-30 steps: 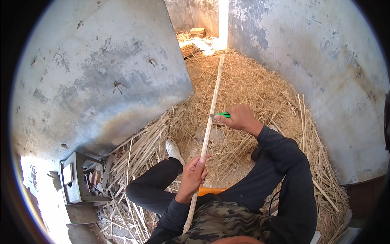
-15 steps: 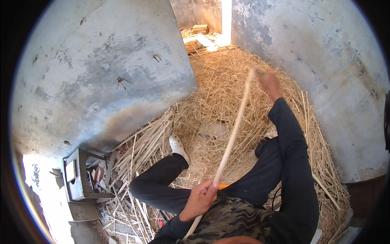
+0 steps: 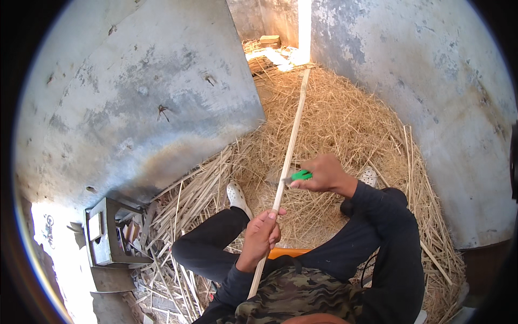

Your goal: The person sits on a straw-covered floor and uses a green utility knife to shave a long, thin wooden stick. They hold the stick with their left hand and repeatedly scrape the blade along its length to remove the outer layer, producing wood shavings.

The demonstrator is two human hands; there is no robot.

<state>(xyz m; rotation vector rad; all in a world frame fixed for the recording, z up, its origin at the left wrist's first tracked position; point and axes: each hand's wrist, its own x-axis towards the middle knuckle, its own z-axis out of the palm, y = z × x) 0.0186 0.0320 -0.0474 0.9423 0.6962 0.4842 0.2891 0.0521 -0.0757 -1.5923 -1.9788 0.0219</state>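
Note:
A long pale bamboo strip (image 3: 291,140) runs from my lap up toward the far doorway. My left hand (image 3: 260,236) grips it low down, near my chest. My right hand (image 3: 322,174) holds a green-handled knife (image 3: 298,175) with its blade laid against the strip about a third of the way up. I sit with my legs in dark trousers and a white shoe (image 3: 236,195) on my left foot.
Straw and wood shavings (image 3: 350,124) cover the floor. Grey plaster walls (image 3: 145,102) close in on the left and right. A grey metal box (image 3: 110,240) with small items stands at the lower left. Loose strips (image 3: 194,189) lie beside my left leg.
My right hand, stretched far up the strip half a second ago, has come back down with the knife to the strip's lower part. The strip has swung back to the left.

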